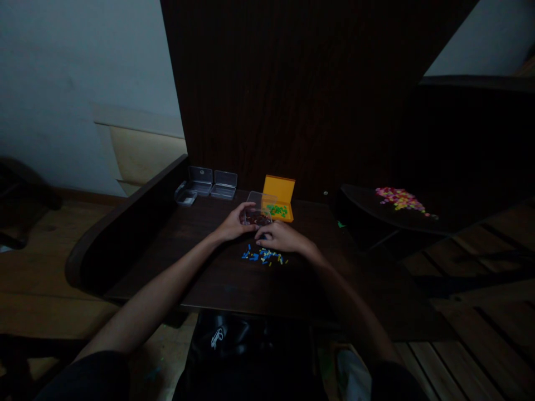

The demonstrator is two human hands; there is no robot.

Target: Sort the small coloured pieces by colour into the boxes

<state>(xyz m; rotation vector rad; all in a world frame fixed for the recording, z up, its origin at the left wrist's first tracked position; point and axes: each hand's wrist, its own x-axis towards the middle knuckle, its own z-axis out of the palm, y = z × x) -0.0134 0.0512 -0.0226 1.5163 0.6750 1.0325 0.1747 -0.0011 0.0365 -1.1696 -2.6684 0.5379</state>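
My left hand (238,224) grips the left side of a clear plastic box (259,217) whose lid stands up at the back. Close against the box's front right corner is my right hand (279,236), its fingers curled and pressed together; whatever they hold is too small to make out. Below it on the dark wooden surface (217,281) lies a loose scatter of small blue and yellow pieces (264,256). Just behind the clear box, an orange box (279,192) stands with its lid up and holds small green pieces (277,210).
Several clear plastic boxes (223,186) sit at the back left, lids raised. A raised side panel (125,223) borders the left, and a tall dark board (292,100) rises behind. On a shelf to the right lies a pile of pink and yellow pieces (401,199).
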